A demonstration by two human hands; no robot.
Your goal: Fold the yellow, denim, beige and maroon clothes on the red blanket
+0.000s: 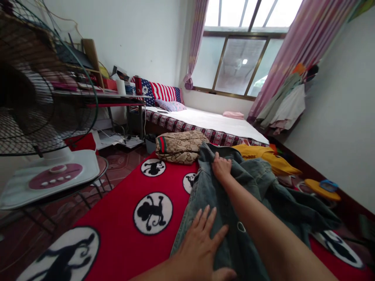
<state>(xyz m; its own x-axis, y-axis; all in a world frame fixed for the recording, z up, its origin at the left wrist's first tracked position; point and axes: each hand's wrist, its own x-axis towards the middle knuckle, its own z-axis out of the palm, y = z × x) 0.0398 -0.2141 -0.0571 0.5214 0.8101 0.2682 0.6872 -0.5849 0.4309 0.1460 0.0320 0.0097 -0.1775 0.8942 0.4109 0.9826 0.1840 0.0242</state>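
Note:
A grey-green denim jacket [263, 195] lies spread on a red blanket [123, 210] printed with black monkey circles. My left hand [199, 246] rests flat on the near part of the jacket, fingers stretched out and apart. My right hand [221, 168] reaches further up and its fingers are closed on the jacket's fabric near the collar. My right forearm crosses over the jacket.
A folded tan patterned garment [180, 146] and a yellow garment [269, 158] lie beyond the jacket. A standing fan [38, 117] is at the left. A bed [211, 123] runs under the window, a cluttered desk [96, 93] stands behind the fan, and clothes [284, 105] hang at the right wall.

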